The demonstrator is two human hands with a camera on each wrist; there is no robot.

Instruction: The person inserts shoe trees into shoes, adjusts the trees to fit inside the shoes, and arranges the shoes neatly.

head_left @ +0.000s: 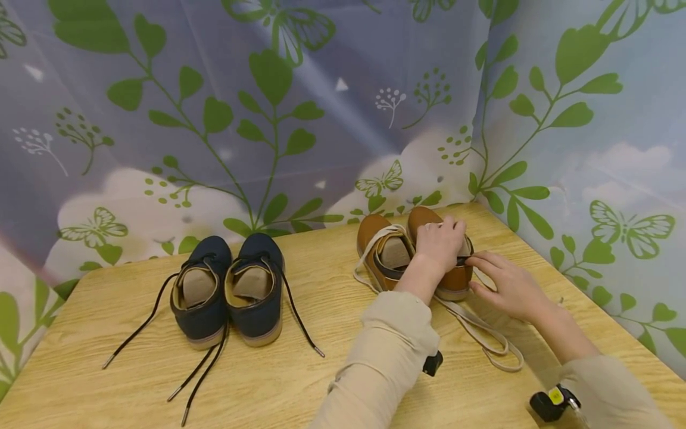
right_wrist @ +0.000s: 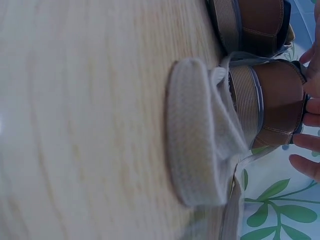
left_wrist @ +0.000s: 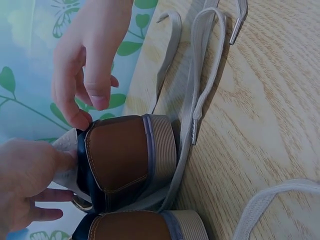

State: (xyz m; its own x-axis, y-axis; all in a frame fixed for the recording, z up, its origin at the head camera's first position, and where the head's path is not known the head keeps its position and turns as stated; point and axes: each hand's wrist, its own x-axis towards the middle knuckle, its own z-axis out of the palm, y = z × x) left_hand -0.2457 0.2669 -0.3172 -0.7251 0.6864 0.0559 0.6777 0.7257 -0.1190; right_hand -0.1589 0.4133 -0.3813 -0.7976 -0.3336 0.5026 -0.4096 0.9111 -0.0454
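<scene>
A pair of brown lace-up shoes stands at the right rear of the table: the left shoe (head_left: 395, 253) and the right shoe (head_left: 452, 285), with dark collars and pale flat laces. My left hand (head_left: 440, 243) reaches over the opening of the right shoe. In the left wrist view, one digit of the left hand (left_wrist: 25, 180) lies against a pale piece (left_wrist: 72, 182) rising from that opening; whether it pinches it is hidden. The right hand (head_left: 506, 286) touches the heel collar (left_wrist: 86, 155) with a fingertip, its thumb apart. A pale lace (head_left: 493, 342) trails loosely behind the heel.
Two dark blue shoes, a left one (head_left: 199, 298) and a right one (head_left: 257, 298), stand side by side on the left half of the wooden table (head_left: 300, 393). Their dark laces (head_left: 198, 375) spread untied. A printed cloth (head_left: 343, 131) hangs behind and along the right.
</scene>
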